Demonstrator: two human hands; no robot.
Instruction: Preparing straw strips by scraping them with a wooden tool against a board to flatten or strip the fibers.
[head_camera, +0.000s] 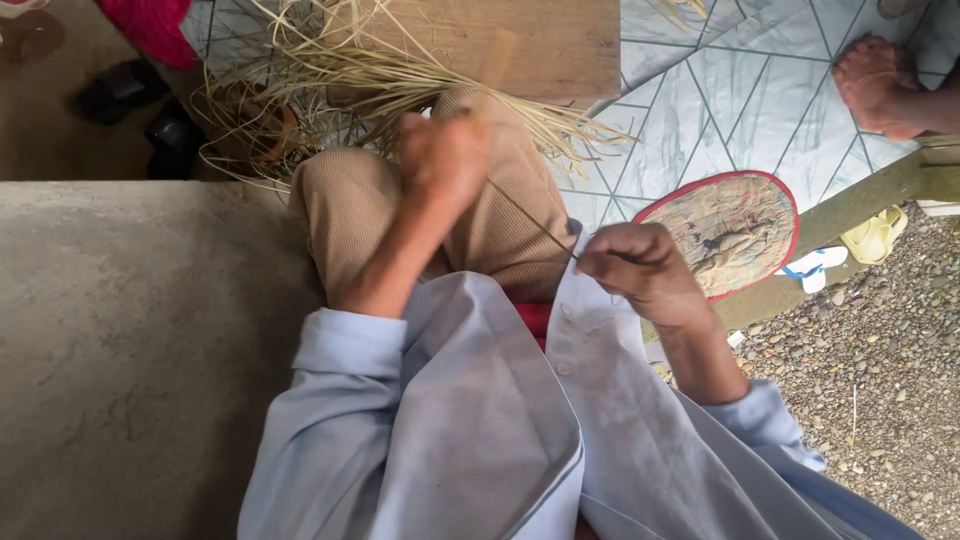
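- Nearest: pale blue shirt (470, 430), open front, sleeves rolled to the forearms.
- Right hand (640, 268) curled shut, fingertips pinching one end of a thin dark strand (535, 222) just above the shirt edge.
- Strand runs taut, slanting up and left to the left hand (443, 160); looks fine, stiff, straight.
- Left hand blurred, fist-like over the knee in tan ribbed trousers (500, 230); seems to grip the strand's far end, exact hold unclear.
- Beyond the knee: loose bundle of pale dried straw fibres (400, 80), long, thin, splayed, lying on the patterned mat (740, 90) against a wooden board (540, 40).
- Round woven fan with red rim (735, 232) at the mat's right edge.
- Another person's bare foot (880, 85) at the mat's far right corner.
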